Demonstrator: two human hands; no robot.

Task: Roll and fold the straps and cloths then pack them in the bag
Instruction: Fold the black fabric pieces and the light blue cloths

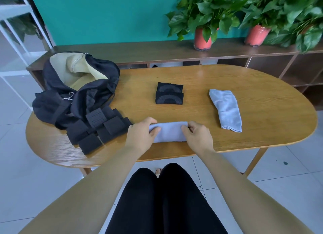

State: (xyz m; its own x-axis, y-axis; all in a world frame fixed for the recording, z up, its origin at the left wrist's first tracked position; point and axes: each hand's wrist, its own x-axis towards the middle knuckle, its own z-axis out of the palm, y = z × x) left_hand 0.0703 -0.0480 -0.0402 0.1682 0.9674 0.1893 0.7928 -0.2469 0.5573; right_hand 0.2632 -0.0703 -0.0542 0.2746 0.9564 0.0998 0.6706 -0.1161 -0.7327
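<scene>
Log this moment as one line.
cloth: bundled, near edge | left hand: grips left end | right hand: grips right end | second cloth: folded, at right | bag: open

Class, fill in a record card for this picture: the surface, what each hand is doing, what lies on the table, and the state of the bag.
surface: oval wooden table
left hand: grips the left end of the blue cloth
right hand: grips its right end
blue cloth: short bundle near the table's front edge
second blue cloth: folded, untouched, to the right
black pads: two folded pieces, mid-table
black straps: heap at the left, in front of the bag
bag: black, open, pale lining showing
</scene>
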